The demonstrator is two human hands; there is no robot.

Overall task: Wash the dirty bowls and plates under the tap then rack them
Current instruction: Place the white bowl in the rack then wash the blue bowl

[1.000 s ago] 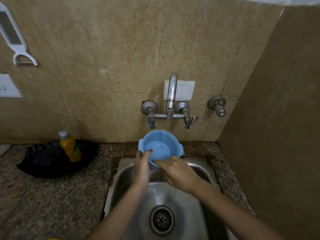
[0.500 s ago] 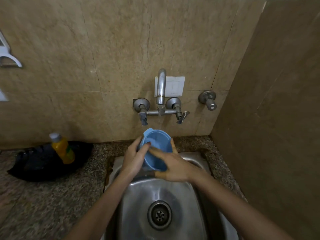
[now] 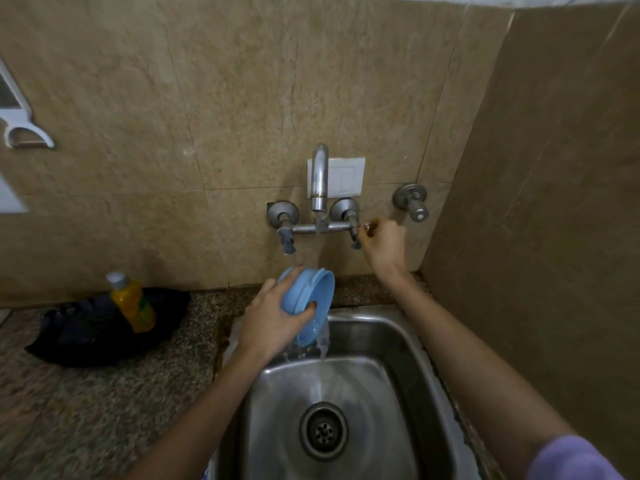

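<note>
Now left hand grasping tilted blue bowl, water spilling out; right hand pinching tap handle.

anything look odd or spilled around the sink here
No spill: water runs off the tipped blue bowl into the sink. Two oddities: a white switch plate sits right behind the running tap, and the yellow bottle leans on a crumpled black bag.

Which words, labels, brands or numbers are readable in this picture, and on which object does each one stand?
No text is readable anywhere in this view.
Yellow bottle: any label print is too blurred to read.
Blue bowl: no writing visible.
White wall plate: no writing visible.
</note>
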